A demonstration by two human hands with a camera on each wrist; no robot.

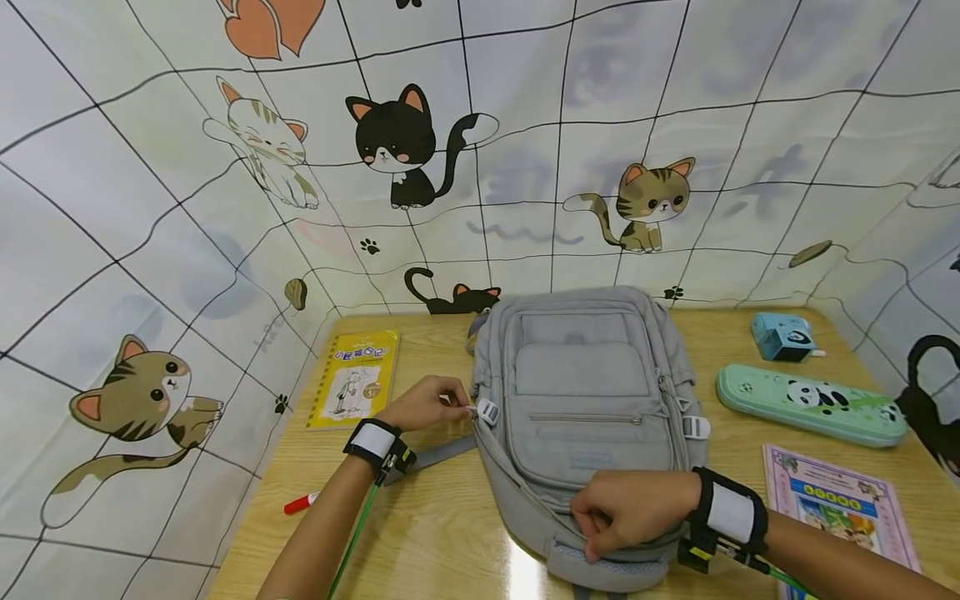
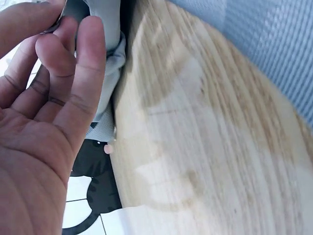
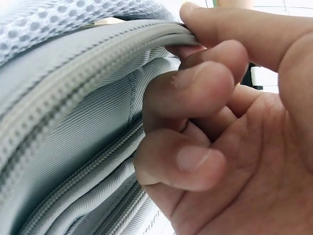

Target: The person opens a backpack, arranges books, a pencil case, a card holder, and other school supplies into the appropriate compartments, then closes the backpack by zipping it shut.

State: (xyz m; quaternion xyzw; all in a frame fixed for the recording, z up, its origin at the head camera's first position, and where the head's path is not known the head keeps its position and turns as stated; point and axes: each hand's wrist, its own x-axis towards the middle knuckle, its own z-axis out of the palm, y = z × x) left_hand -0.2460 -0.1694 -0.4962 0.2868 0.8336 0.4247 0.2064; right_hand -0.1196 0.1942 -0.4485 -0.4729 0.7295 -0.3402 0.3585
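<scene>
A grey backpack (image 1: 581, 371) lies flat on the wooden table, its front pocket facing up. At the backpack's left side, beside a white buckle (image 1: 487, 411), my left hand (image 1: 427, 404) pinches a small zipper pull between thumb and fingertips. In the left wrist view that pull is mostly hidden behind the fingers (image 2: 90, 63). My right hand (image 1: 637, 504) is at the near end of the bag and pinches the zippered edge (image 3: 105, 61) of the main opening between thumb and index finger. Its other fingers curl loosely. The opening gapes there, showing the grey lining (image 3: 90, 127).
Left of the bag are a yellow spiral notebook (image 1: 356, 379), a red marker (image 1: 302, 503) and a grey strap (image 1: 442, 454). To the right lie a green panda pencil case (image 1: 810, 404), a blue sharpener-like box (image 1: 782, 336) and a pink book (image 1: 840, 508). Cat-print cloth (image 1: 525, 167) hangs behind.
</scene>
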